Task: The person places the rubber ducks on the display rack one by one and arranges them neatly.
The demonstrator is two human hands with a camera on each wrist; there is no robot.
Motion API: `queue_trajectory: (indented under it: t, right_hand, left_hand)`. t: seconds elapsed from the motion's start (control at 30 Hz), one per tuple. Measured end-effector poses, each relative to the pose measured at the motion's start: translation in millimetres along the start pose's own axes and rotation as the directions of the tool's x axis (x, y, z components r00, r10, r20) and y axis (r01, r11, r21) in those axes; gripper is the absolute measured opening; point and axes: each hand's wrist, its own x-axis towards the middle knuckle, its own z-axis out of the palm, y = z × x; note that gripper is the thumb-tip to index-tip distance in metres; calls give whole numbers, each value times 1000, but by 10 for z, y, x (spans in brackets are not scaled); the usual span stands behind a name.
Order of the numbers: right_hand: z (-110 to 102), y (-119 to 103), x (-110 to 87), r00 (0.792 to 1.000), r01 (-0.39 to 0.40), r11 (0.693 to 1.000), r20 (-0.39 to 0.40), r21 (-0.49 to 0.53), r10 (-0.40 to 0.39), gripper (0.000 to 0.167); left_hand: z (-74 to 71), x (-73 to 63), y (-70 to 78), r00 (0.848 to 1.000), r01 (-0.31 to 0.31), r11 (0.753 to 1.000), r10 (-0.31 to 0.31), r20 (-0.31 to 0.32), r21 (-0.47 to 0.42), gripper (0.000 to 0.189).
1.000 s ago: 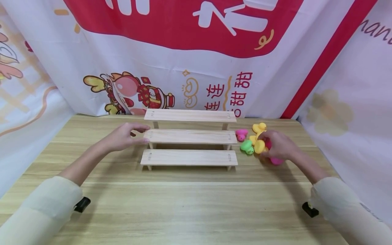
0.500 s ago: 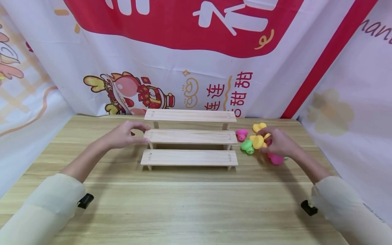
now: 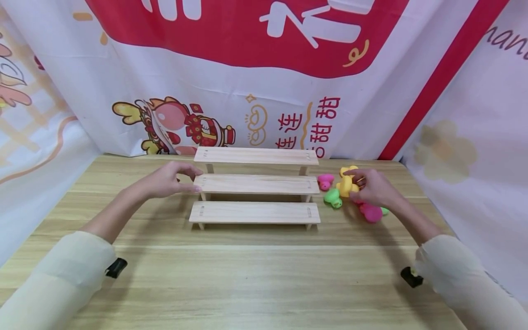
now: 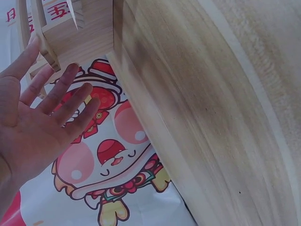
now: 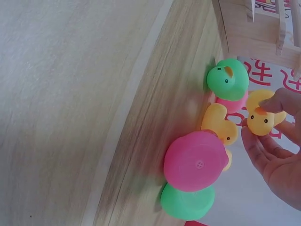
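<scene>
On my feed: R-hand grip pinching yellow duck, R of rack, approx. level w/ its middle shelf in head view. L-hand grip relaxed, fingers spread, thumb at rack's L end. Green duck & pink duck on worktop, just R of rack; 2nd pink farther R.

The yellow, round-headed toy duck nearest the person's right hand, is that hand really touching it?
Touching. The right wrist view shows it: the right hand pinches the yellow toy duck, with the thumb lying across the duck's body.
</scene>
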Motion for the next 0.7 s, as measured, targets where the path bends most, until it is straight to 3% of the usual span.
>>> queue_trajectory:
  t: [0.4,0.7]
  right_hand:
    - [-20,-40,26,994,-104,995,16,9,104,59]
    - [-18,-36,21,998,-67,994,-12,81,69,42]
  left_hand:
    - [13,4,-17,1000,-26,1000,26,-16,-5,51]
    - [7,16,-17,1000,-22,1000,22,-10,14,50]
